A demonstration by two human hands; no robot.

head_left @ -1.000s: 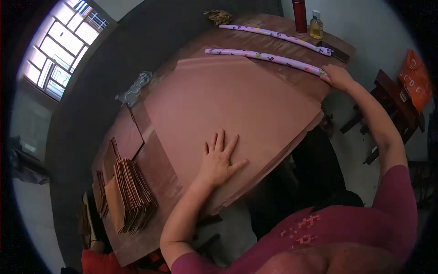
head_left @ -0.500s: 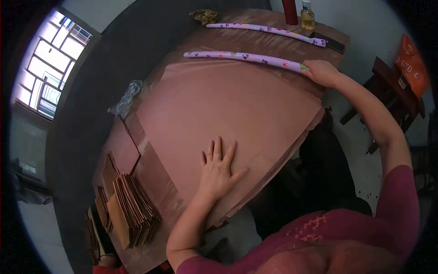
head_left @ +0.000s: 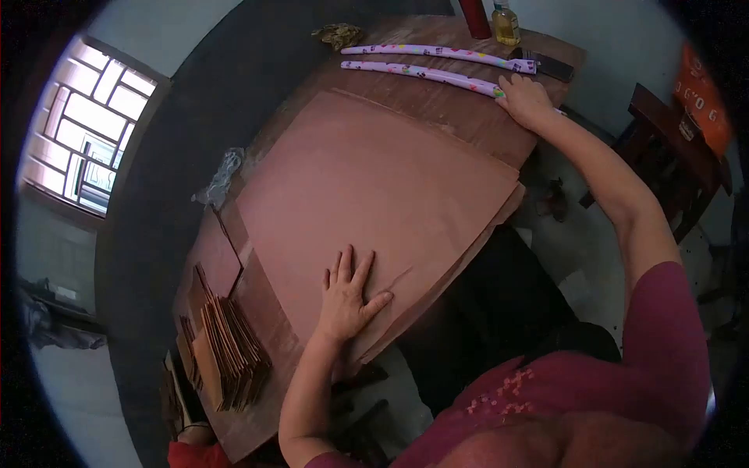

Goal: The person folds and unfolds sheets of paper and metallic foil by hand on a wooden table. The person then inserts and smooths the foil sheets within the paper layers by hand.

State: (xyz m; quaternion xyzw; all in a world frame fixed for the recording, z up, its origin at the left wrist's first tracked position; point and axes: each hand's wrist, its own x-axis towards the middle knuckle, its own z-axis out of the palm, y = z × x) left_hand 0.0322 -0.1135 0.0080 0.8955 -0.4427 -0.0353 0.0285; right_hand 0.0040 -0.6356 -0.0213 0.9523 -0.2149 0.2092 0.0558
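Note:
A stack of large brown paper sheets (head_left: 374, 171) lies on the table in front of me. My left hand (head_left: 344, 300) rests flat on the near part of the top sheet, its fingers stretched out and holding nothing. At the far right, my right hand (head_left: 527, 103) is closed around the right end of a long lilac patterned roll (head_left: 421, 72). That roll lies beyond the paper. Just behind it, roughly parallel, is a second lilac patterned roll (head_left: 437, 51). The hand covers the held roll's end.
Folded brown paper pieces (head_left: 234, 355) stand at the table's (head_left: 273, 312) left. Clear plastic (head_left: 221, 178) lies at the left edge. A crumpled brown thing (head_left: 338, 35), a bottle of yellow liquid (head_left: 505, 23), a red cylinder (head_left: 473, 17) and a dark flat object (head_left: 555, 69) sit at the back.
My right hand has moved the near lilac roll away from the paper's far edge, close to the other roll. My left hand stays flat on the paper. The view has shifted slightly.

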